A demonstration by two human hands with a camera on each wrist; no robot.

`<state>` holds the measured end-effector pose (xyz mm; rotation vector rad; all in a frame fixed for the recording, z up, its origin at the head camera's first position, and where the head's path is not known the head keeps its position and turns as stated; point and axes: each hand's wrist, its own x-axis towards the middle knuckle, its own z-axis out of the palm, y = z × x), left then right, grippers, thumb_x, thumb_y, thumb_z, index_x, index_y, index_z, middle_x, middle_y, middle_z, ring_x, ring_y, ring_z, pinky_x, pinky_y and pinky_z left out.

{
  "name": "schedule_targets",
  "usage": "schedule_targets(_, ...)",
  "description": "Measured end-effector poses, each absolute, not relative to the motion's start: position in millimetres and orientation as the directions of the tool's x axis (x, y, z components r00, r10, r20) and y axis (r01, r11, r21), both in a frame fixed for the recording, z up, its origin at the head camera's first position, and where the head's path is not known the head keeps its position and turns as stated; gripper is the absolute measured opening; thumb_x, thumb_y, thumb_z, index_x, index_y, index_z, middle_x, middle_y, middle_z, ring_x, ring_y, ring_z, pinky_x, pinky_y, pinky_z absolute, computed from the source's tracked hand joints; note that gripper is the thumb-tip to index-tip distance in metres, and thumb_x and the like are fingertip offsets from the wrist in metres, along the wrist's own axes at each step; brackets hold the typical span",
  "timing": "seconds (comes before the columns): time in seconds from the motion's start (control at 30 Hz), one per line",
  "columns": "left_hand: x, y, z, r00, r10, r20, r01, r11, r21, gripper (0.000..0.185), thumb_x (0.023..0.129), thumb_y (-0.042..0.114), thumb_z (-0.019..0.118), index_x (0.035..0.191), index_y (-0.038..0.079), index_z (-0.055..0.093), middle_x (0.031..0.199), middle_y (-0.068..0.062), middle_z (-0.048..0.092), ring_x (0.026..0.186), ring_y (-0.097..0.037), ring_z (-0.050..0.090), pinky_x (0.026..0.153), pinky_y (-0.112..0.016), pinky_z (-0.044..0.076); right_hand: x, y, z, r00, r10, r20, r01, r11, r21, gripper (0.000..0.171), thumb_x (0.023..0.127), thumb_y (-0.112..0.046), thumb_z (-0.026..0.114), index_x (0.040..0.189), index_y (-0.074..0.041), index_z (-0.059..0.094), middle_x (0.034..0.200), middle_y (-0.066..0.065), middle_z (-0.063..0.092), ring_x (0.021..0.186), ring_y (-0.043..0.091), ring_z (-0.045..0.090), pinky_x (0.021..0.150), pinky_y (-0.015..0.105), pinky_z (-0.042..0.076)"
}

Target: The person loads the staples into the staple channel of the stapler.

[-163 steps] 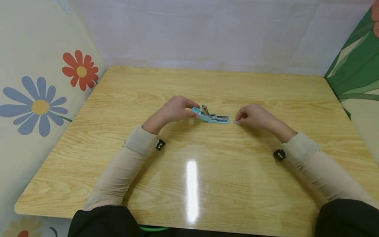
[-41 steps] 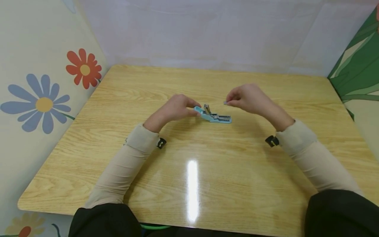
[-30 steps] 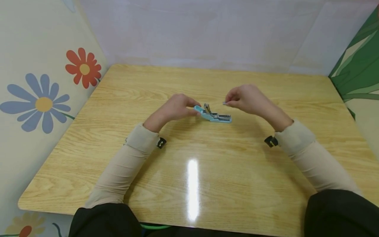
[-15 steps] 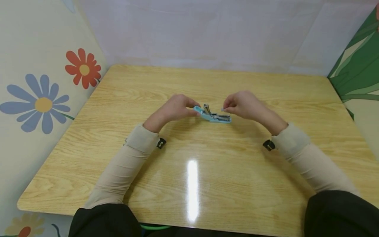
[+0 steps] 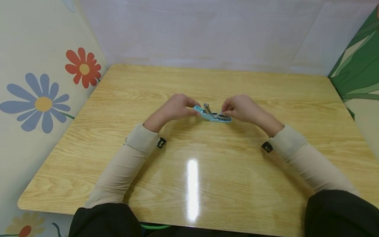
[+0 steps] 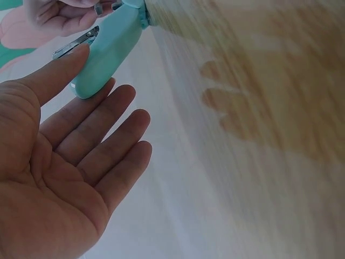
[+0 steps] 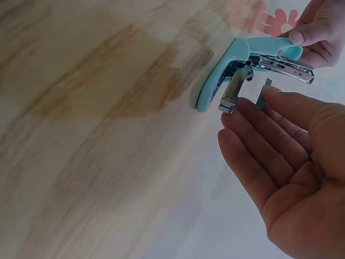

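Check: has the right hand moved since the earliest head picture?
Yes. The right hand moved left, from beside the stapler to over its front end.

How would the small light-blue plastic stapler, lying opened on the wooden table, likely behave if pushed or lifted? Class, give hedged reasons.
The small light-blue plastic stapler probably feels light: the left hand holds its end with fingertips alone. Its hinged top stands open, so it may flop or swing when lifted. On the glossy wooden table it would likely slide rather than roll.
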<state>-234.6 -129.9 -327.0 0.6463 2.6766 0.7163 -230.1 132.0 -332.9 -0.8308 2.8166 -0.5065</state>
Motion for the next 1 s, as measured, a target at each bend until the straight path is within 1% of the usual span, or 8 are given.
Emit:
schedule_targets(0.6,-236.2,-130.2,-327.7,-0.863,0.476,-0.171,0.325,0.781,0.533,0.037,0.091,0.04,0.069,0.122,0.019,0.071,0.128,-0.001,0.068,0.122,-0.021,0.06,0.101,-0.043,0.048,-228.4,130.8,-338.8,-0.818,-0.574,-0.045,-0.525,0.776,-0.351,0.011,0.093,-0.019,0.068,0.095,-0.01,0.074,0.095,0.006,0.075,0.085,0.019,0.071,0.08,0.038,0.057)
schedule_targets(1.0,-235.2,-130.2,-327.6,-0.862,0.475,-0.178,0.324,0.785,0.527,0.036,0.092,0.039,0.067,0.122,0.02,0.07,0.128,0.0,0.068,0.121,-0.021,0.06,0.101,-0.043,0.049,-226.9,128.6,-340.3,-0.833,-0.551,-0.054,-0.505,0.796,-0.334,0.012,0.093,-0.021,0.068,0.095,-0.01,0.074,0.096,0.006,0.076,0.088,0.02,0.071,0.083,0.039,0.057)
